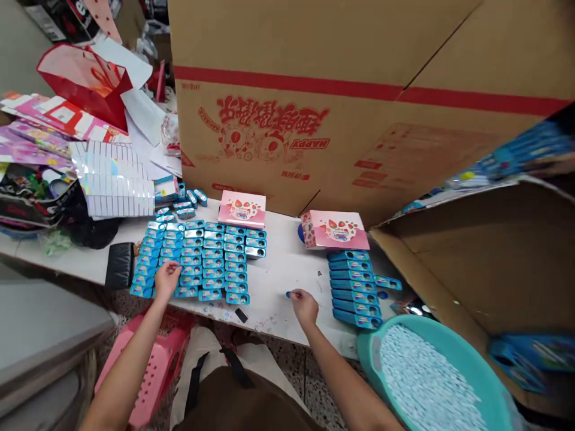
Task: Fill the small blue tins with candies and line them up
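Note:
My left hand [168, 279] is over the left columns of small blue packs [192, 261], its fingers pinched together at one pack; whether anything is between them is too small to tell. Over the white table [278, 275], my right hand [304, 306] pinches a small dark blue round piece [288, 294]. Several blue packs [354, 290] lie in a column to the right of it. Two pink strawberry boxes [242, 209] stand behind the packs, the right one [339, 230] beside a blue round thing.
A big cardboard box [278, 155] walls off the back. At the lower right sits a teal basin [372, 353] of pale pieces, beside an open carton [431, 275]. A black case [119, 266] lies left; a pink stool [135, 371] is below.

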`<state>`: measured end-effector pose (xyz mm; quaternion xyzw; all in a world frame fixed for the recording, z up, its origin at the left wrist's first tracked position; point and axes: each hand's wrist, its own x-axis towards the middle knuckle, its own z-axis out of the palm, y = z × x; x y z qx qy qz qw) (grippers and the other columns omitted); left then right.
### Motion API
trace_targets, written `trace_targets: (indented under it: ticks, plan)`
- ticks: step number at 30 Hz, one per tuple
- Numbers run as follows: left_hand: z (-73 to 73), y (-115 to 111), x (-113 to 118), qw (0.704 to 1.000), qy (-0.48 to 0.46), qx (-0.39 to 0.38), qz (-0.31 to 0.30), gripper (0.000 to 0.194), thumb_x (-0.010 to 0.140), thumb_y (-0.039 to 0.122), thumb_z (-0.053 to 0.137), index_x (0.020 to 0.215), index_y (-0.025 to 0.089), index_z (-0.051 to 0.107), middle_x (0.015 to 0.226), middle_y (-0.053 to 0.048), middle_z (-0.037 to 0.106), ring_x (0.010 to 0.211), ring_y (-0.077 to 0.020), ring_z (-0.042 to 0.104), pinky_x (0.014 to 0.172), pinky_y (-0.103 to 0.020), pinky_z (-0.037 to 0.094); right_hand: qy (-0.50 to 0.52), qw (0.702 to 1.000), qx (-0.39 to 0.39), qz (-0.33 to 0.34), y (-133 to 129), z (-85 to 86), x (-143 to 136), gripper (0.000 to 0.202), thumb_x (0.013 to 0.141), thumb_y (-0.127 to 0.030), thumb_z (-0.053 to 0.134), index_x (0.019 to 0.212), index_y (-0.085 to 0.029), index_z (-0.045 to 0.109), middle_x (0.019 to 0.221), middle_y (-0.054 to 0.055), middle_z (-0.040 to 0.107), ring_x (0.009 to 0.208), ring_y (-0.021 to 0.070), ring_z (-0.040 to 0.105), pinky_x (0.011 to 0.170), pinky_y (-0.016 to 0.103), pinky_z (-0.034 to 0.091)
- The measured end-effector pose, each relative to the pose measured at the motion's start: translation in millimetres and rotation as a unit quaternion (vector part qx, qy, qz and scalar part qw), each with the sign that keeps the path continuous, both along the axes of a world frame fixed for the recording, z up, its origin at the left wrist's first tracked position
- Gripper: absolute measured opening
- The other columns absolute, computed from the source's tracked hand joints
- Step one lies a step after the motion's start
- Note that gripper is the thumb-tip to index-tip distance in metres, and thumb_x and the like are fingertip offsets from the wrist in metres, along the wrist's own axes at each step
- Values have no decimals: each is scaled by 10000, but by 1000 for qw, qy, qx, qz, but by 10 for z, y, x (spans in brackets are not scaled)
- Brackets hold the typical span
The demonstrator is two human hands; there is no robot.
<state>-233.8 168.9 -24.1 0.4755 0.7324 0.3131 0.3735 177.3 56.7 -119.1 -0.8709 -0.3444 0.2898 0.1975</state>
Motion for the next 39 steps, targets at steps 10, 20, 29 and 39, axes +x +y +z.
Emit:
trace_targets:
  ticks: [10,20,29,39]
  plan:
    - [-367,2046,394,971,145,19,-188,107,708,238,579,773,177,637,755,-24,672,721,-174,611,675,-262,437,108,981,149,64,2019,718,-1543,295,782,-397,492,771,-163,670,803,67,703,743,173,632,709,244,460]
    - [-461,2404,517,901,249,-28,-354,286,684,243,662,967,209,639,1033,-57,667,1004,-246,570,819,-322,417,26,998,-51,19,2716,549,-1894,201,733,-387,623,723,-196,685,782,41,710,734,175,652,637,241,446]
    - [-509,2575,518,872,154,-125,-447,228,639,271,698,866,260,719,927,-24,721,896,-232,627,730,-269,448,13,983,-172,67,2915,582,-1750,340,705,-495,636,692,-158,682,733,94,706,726,208,661,618,271,451]
    - [-511,2577,571,855,197,-124,-463,406,720,256,634,1122,308,630,1032,-1,695,950,-222,618,719,-266,431,56,970,-206,115,2970,530,-1712,430,774,-459,576,475,-154,623,498,39,638,560,140,619,613,236,427]
